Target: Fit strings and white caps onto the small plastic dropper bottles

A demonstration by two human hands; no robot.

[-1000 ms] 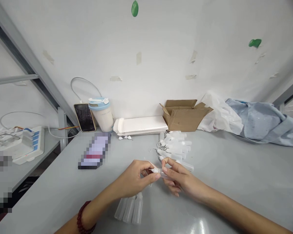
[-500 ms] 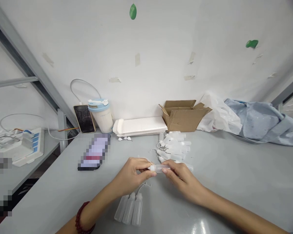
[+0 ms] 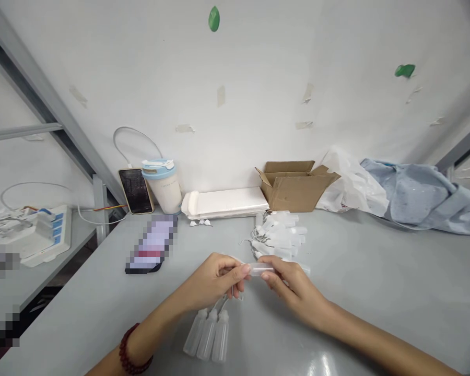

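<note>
A small translucent plastic bottle [image 3: 260, 269] lies sideways between my two hands, above the table. My left hand [image 3: 224, 275] is closed around its cap end, and the fingers hide the cap. My right hand [image 3: 288, 281] pinches the other end of the body between thumb and fingers. Below my left hand, three similar capped bottles [image 3: 207, 337] with thin tails on their caps lie side by side. Just beyond my hands is a pile of more such bottles [image 3: 280, 235].
At the back stand a cardboard box [image 3: 297, 190], white flat boxes [image 3: 227, 202] and a cup [image 3: 164, 190]. Several small white caps [image 3: 200, 223] lie before the flat boxes. Two phones [image 3: 136, 190] are at the left. A plastic bag [image 3: 348, 183] and blue cloth [image 3: 419, 193] lie right.
My left fingers have shifted over the cap, covering it, with the thumb now on top near the bottle's neck. My right hand has barely moved and keeps its hold.
</note>
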